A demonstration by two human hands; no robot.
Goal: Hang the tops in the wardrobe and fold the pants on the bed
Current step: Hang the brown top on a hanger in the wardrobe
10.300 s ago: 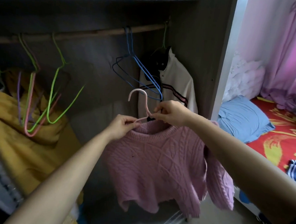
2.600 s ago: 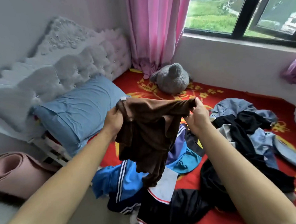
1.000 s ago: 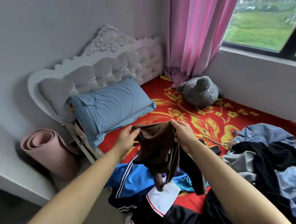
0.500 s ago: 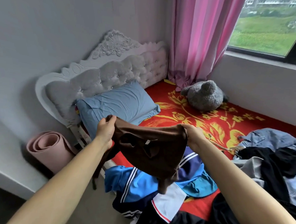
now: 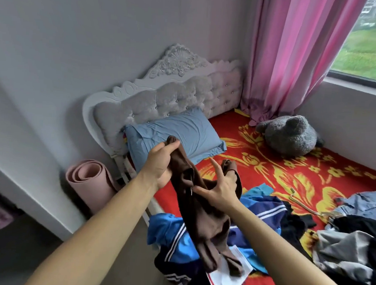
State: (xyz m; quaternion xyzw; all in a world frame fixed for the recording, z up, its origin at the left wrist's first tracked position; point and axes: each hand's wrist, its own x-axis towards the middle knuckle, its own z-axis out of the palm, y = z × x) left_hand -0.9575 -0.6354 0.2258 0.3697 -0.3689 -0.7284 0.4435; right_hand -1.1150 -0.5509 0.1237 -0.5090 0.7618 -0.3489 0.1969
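Over the red bed (image 5: 290,176), your left hand (image 5: 159,164) grips the brown garment (image 5: 203,215) by its top end; it hangs below that hand, against your right hand (image 5: 219,187), whose spread fingers lie straight on it.

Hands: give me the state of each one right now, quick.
Left hand: closed, gripping the top of the brown garment.
Right hand: open, fingers spread against the same garment.
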